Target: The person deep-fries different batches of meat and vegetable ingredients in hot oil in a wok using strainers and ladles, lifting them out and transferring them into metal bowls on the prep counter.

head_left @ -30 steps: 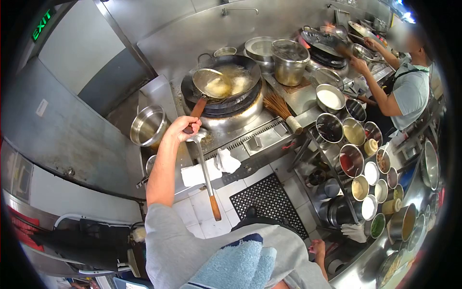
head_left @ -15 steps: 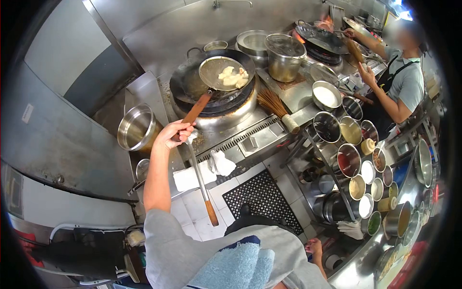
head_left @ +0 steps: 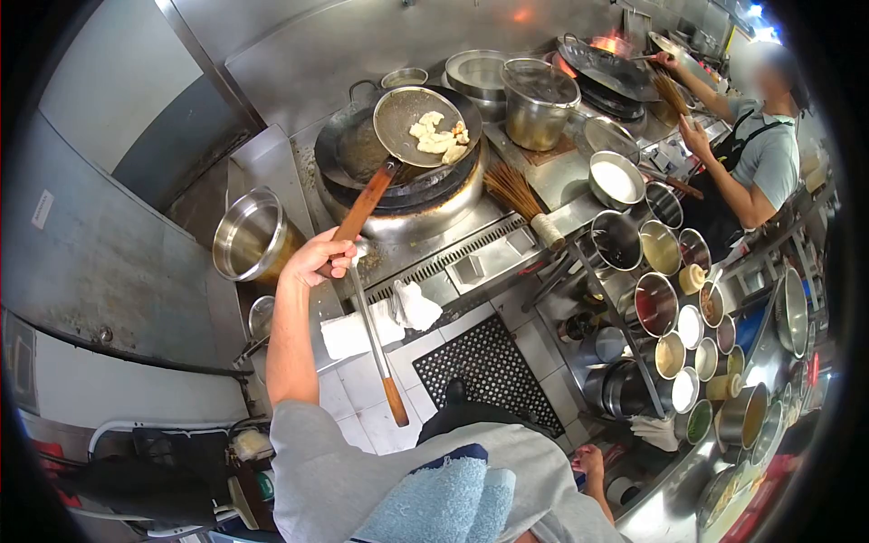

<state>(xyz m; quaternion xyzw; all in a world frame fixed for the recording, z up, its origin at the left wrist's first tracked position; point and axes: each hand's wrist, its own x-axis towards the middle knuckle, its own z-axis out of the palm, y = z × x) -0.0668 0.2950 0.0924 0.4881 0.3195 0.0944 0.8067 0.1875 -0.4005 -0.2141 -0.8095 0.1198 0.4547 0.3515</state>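
Observation:
My left hand point(head_left: 319, 257) is closed around the wooden handle of a skimmer point(head_left: 398, 127). Its round mesh bowl is over the wok point(head_left: 339, 149) and carries pale cooked pieces point(head_left: 438, 138). Just beneath this hand, a long metal tool point(head_left: 371, 317) with a wooden end juts out past the stove edge; its far end is not clear to see. My right hand point(head_left: 588, 460) is low at the right, near the metal counter. Its fingers are loosely bent and apart, and no object shows in them.
A steel pot point(head_left: 249, 237) stands left of the wok. White cloths point(head_left: 362, 332) lie at the stove edge, and a bamboo brush point(head_left: 520, 201) rests right of the wok. Several ingredient bowls fill the right shelf. A co-worker point(head_left: 751, 163) stands at another wok point(head_left: 602, 72). A black mat point(head_left: 489, 371) covers floor tiles.
The skimmer's bowl is slightly higher and tilted more toward me, with the pale pieces still in it. My left hand has shifted slightly left. Flames by the co-worker's wok look brighter.

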